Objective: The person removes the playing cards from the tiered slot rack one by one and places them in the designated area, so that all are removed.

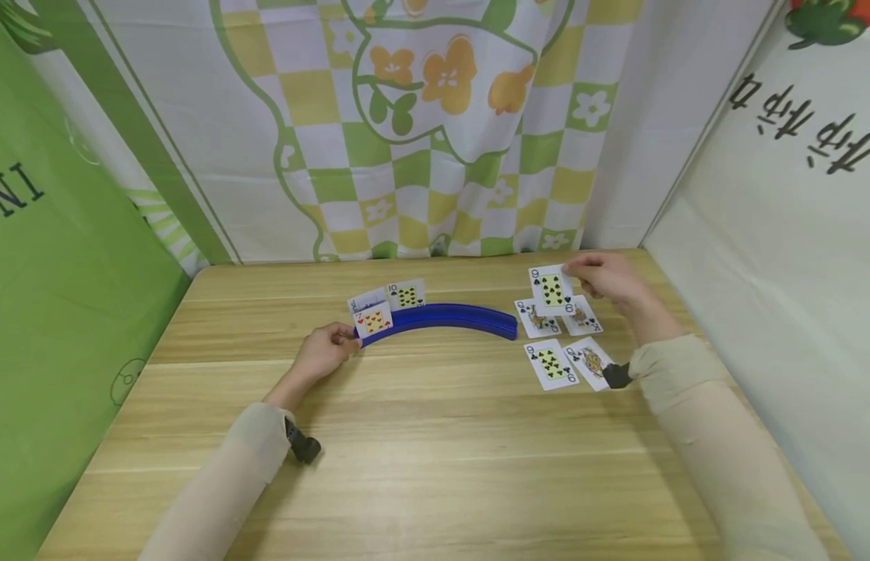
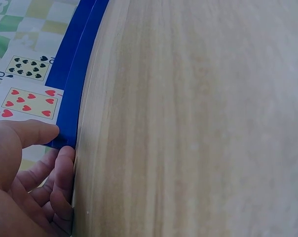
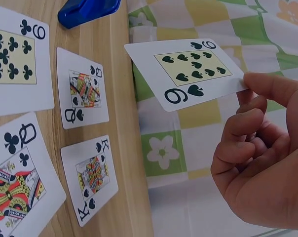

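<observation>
My right hand (image 1: 606, 276) pinches the nine of spades (image 3: 192, 69) by one edge, holding it above the face-up cards at the right. Beneath it lie the queen of spades (image 3: 85, 91) and king of spades (image 3: 92, 177); nearer are the nine of clubs (image 1: 551, 364) and queen of clubs (image 1: 590, 361). With thumb and fingers my left hand (image 1: 324, 351) grips the left end of a curved blue card holder (image 1: 449, 315). The seven of hearts (image 2: 33, 102) stands at that end, with the ten of spades (image 2: 28, 68) and a partly hidden card (image 1: 364, 301) behind.
The wooden table (image 1: 435, 452) carries all the cards. A patterned curtain (image 1: 435, 195) hangs at its far edge. A green cloth wall (image 1: 70, 257) borders the left side, a white one (image 1: 792, 257) the right.
</observation>
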### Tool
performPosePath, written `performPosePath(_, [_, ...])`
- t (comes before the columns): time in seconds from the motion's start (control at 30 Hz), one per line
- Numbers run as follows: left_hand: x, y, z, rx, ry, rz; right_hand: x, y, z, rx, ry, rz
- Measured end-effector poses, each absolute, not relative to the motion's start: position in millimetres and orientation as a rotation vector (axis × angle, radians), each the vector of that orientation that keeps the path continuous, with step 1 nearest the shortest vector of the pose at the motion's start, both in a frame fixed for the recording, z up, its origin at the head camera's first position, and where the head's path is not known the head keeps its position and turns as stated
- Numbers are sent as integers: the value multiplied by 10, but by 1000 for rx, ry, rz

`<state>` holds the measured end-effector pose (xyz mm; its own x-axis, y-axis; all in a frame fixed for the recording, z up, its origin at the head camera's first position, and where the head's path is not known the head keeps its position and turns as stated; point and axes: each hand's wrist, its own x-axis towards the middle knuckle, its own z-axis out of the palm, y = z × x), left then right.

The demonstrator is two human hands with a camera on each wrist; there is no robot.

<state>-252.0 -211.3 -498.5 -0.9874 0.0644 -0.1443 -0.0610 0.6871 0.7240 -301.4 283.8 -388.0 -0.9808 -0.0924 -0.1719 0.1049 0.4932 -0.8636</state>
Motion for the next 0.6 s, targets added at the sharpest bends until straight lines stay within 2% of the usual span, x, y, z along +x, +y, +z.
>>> performPosePath(0.6, [-2523, -2109, -4980, 4, 2731, 1197, -3004, 3227, -3980, 74, 2587, -1390])
